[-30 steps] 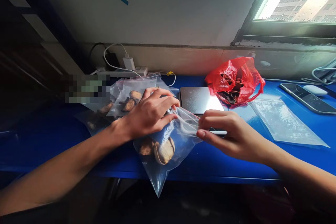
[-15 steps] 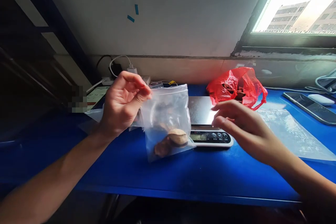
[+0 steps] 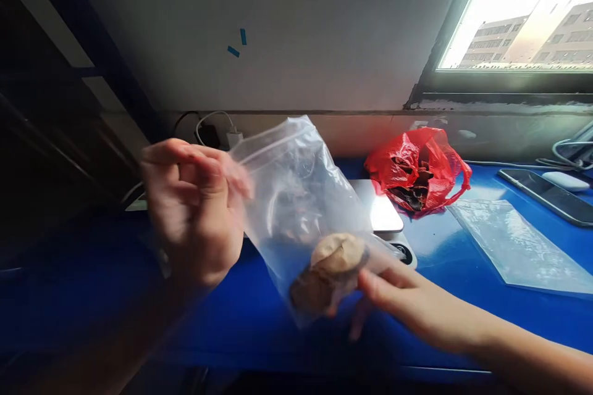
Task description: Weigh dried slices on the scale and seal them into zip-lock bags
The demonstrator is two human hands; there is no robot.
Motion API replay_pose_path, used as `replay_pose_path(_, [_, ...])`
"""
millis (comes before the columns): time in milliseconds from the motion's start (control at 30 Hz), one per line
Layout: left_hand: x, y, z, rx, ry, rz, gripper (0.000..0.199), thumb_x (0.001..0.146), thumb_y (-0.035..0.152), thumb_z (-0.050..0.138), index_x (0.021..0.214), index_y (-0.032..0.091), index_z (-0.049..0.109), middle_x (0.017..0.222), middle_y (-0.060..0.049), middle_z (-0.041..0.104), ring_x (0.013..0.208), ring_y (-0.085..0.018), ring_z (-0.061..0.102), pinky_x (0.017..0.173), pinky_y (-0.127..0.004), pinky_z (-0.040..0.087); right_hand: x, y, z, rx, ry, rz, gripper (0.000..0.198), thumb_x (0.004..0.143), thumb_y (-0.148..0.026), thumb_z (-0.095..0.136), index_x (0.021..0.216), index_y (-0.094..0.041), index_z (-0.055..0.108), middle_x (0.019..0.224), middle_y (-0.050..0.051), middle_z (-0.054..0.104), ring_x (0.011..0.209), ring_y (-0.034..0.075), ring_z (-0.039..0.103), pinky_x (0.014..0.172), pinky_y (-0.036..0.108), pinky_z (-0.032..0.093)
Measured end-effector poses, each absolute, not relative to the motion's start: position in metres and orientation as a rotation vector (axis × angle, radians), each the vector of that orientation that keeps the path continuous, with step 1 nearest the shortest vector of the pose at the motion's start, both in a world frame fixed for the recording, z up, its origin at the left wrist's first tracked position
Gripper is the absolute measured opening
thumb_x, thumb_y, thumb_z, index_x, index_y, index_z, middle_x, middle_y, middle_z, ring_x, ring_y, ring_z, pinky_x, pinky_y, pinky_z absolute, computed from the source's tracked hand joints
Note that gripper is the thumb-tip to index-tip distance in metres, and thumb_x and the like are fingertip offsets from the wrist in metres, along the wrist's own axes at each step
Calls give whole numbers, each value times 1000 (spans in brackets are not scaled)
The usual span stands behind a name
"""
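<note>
A clear zip-lock bag point(image 3: 301, 191) hangs tilted in front of me, its zip strip at the top. In its bottom lie a tan, creased, rounded piece point(image 3: 340, 253) and a browner piece point(image 3: 310, 290); they look like dried mushrooms. My left hand point(image 3: 197, 210), blurred, pinches the bag's upper left edge. At the lower right corner my right hand point(image 3: 398, 296) grips the bag, its thumb in front and some fingers showing behind the plastic. Behind the bag, a kitchen scale point(image 3: 386, 216) is mostly covered, its display hidden.
A red plastic bag point(image 3: 419, 166) with dark brown pieces stands at the back of the blue table point(image 3: 430, 247). An empty clear bag point(image 3: 528, 247) lies flat on the right, near a phone point(image 3: 549, 196) and a white rounded object point(image 3: 565, 181). A charger point(image 3: 235, 137) is by the wall.
My right hand has come down from above the scale and taken hold of the bag's lower corner. My left hand has shifted left, and the bag is now more tilted and nearer.
</note>
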State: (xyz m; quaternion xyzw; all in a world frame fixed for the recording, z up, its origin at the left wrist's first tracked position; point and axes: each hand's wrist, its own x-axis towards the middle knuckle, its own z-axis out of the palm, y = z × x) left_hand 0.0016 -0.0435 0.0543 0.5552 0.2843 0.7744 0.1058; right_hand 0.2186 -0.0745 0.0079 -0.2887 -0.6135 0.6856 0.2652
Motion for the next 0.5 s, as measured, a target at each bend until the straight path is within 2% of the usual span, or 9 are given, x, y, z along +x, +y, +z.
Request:
replay_pose_path(100, [-2,-38,39,1830,791,2113,16,88,32,68,92,27,53,74,5,55,61,-12,56,62,-31,50,220,-68,8,-759,-1264,1818,35,91,-54,53,100,-23,66,94,5,65,79,16,62,61,26,53])
replay_pose_path(200, [-5,-36,28,2063,776,1710,15,90,27,66,98,27,54,78,3,62,72,-15,64,68,-31,55,224,-60,12,-822,-1086,1609,32,84,-52,66,87,-21,63,87,2,63,71,12,58,62,23,50])
replay_pose_path(333, [-6,-35,27,2427,733,1160,11,92,15,57,98,24,59,85,0,68,78,-15,67,69,-29,55,233,-48,22,-974,-1121,1458,34,75,-50,75,85,-19,63,79,1,62,63,11,54,55,22,45])
replay_pose_path(400, [-4,-30,32,2515,733,1054,15,92,13,56,101,24,59,93,-2,69,87,-17,67,76,-31,55,242,-40,30,-988,-1148,1404,32,74,-47,77,80,-18,63,73,1,60,56,9,48,49,21,39])
replay_pose_path(500, [8,-15,42,2534,842,1126,24,92,20,58,115,24,54,113,-6,64,105,-21,62,88,-36,53,270,-26,44,-945,-1147,1140,31,78,-44,74,68,-20,57,64,-2,50,52,8,40,46,23,33])
